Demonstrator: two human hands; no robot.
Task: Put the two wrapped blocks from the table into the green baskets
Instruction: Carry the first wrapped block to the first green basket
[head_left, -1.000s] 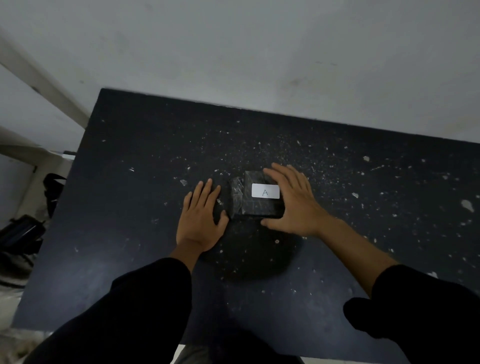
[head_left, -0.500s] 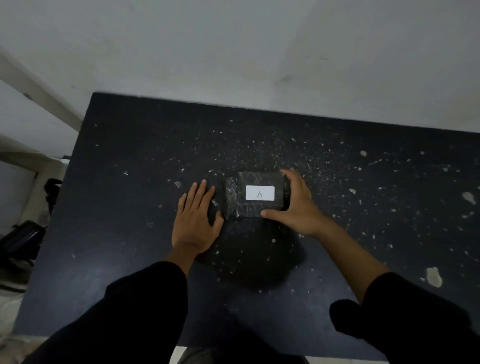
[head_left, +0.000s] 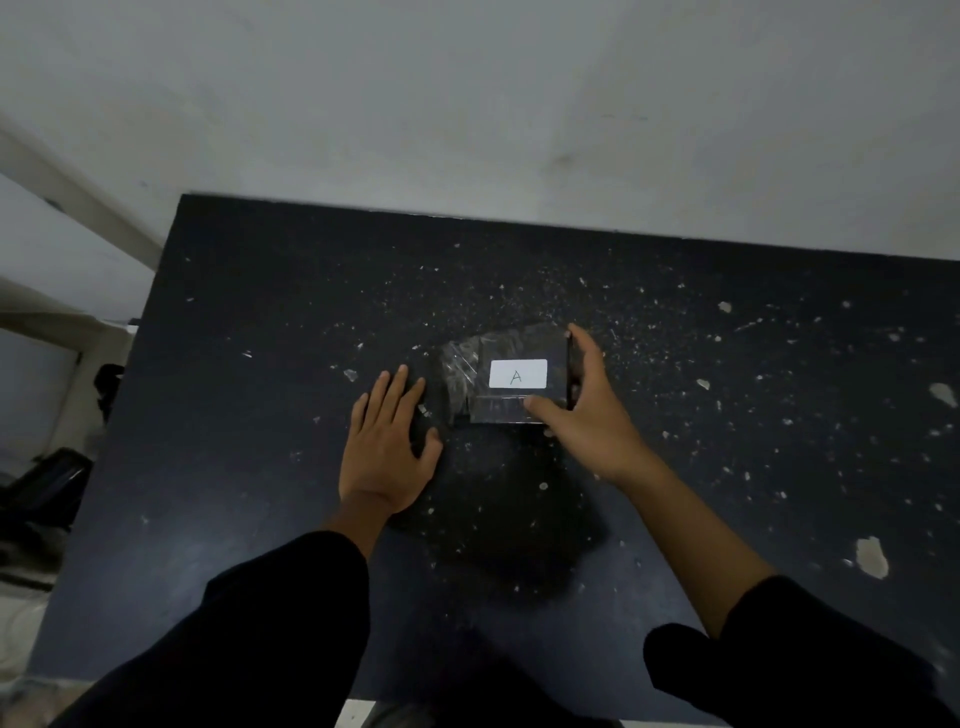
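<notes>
Block (head_left: 511, 382) edges lost against table (head_left: 260, 364)

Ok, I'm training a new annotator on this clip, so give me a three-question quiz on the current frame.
1. True or false: the right hand has thumb and fingers around the dark block wrapped in clear film.
2. Which letter is written on the block's white paper label? A) A B) B C) C
3. Fill in: the left hand lies flat, palm down, on the speckled black ____.

Key: 1 true; 2 A; 3 table.

Note: no green basket shows in this view, and the dark shape between the left hand and the block is too dim to identify.
</notes>
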